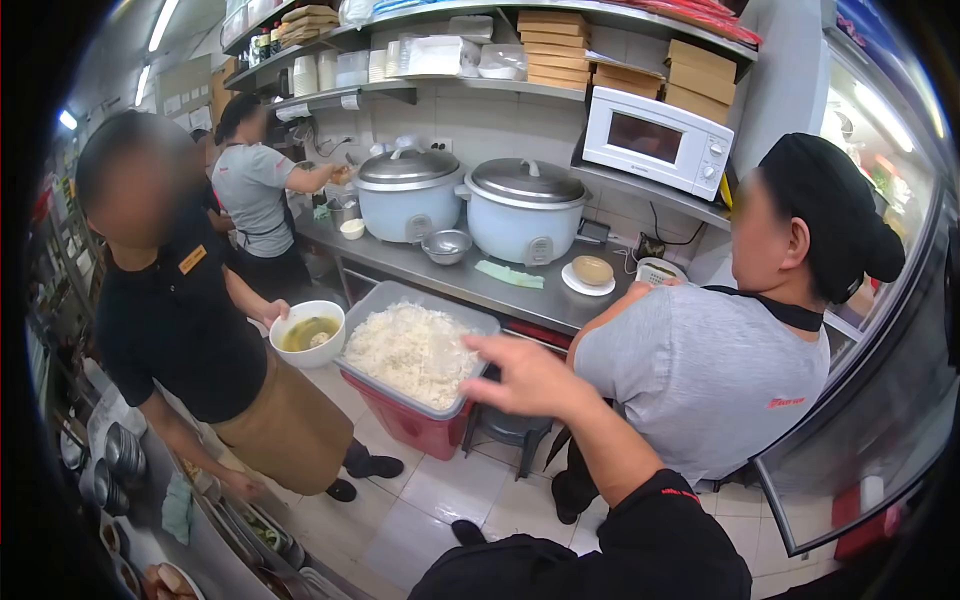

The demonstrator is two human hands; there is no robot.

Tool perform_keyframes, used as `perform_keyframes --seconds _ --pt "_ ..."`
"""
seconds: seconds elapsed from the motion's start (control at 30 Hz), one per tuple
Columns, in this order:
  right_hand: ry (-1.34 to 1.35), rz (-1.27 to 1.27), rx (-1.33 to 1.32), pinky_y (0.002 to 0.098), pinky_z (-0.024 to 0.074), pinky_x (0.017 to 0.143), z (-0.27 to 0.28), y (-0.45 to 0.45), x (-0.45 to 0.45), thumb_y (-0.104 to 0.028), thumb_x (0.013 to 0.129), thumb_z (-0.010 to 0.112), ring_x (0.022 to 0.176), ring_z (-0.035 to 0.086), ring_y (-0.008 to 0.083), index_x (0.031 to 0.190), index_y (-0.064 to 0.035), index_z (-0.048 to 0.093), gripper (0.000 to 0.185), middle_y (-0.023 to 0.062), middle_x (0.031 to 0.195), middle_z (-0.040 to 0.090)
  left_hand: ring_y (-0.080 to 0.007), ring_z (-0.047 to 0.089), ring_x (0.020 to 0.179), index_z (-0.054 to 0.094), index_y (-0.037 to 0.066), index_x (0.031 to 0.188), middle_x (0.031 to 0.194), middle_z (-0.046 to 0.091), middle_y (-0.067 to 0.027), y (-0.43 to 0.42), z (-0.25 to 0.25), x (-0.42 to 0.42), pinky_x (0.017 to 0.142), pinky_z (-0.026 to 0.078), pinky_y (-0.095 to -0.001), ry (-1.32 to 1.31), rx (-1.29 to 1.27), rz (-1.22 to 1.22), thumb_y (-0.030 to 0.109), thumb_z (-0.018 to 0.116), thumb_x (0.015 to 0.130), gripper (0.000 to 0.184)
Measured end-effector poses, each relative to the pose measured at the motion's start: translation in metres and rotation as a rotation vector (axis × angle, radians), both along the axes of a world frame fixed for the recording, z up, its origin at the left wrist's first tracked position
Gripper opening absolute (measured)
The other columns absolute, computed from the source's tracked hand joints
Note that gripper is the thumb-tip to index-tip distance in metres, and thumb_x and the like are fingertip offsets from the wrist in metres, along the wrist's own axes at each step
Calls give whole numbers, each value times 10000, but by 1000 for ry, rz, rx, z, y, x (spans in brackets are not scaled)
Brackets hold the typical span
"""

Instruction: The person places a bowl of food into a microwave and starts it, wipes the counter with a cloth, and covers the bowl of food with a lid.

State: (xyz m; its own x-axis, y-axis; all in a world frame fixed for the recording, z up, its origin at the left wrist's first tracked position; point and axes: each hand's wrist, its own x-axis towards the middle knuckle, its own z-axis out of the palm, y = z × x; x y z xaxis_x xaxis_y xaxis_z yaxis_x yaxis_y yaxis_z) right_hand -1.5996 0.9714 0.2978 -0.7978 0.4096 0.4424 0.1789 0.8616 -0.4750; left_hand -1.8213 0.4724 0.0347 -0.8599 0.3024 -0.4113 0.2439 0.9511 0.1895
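Note:
My right hand [525, 378] reaches in from the lower right, in a black sleeve, with its fingers stretched apart and pointing left. It is over the right rim of a clear plastic tub [487, 322] heaped with white rice [395, 345]. A pale translucent patch lies on the rice near my fingertips; I cannot make out what it is. The tub sits on a red container [412, 415]. Left of it, a person in a dark shirt holds a white bowl [290, 350] of yellowish soup. My left hand is out of view.
Two large rice cookers [525, 220] stand on a steel counter [440, 285], with a metal bowl [446, 246] in front. A microwave [655, 145] is on a shelf. A person in grey [710, 370] stands close on my right; another works at the back left. A dark stool [510, 430] is below.

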Motion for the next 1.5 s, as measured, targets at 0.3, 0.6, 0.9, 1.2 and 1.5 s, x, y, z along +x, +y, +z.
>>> perform_keyframes --seconds 0.3,0.6,0.9,1.2,1.5 --pt "156 -10 -599 340 540 803 -61 42 -39 -334 863 723 931 689 231 1331 19 539 614 176 1106 687 -414 613 1087 615 -5 1226 1108 661 -269 71 36 -1 919 468 -463 -203 -162 -48 443 539 938 539" --pt "-109 -649 -703 398 507 912 -218 215 -115 -443 844 696 1042 667 320 1284 37 570 663 209 1201 654 -418 619 1067 512 51 1379 1013 683 -258 367 94 87 1063 363 -478 -103 139 -893 569 589 893 714" --pt "-2 -875 -654 423 489 961 -170 324 -55 -417 860 664 1151 606 365 1210 20 606 563 239 1216 634 -403 622 1103 477 99 1417 1124 679 -222 473 50 64 1083 257 -655 -216 68 -1001 628 557 879 759" --pt "358 -1004 -530 381 519 876 -142 411 11 -320 838 711 939 682 299 1038 -20 661 364 147 977 717 -392 643 1067 565 30 1322 1121 676 -238 542 -24 -4 907 508 -424 -384 185 -937 527 678 829 709" --pt "472 -1310 -158 372 494 625 -40 425 129 -283 812 731 603 573 204 669 -40 565 327 102 637 622 -338 673 1045 568 -3 1307 1089 698 -215 661 12 -68 887 524 -380 -483 242 -1152 428 717 837 655"
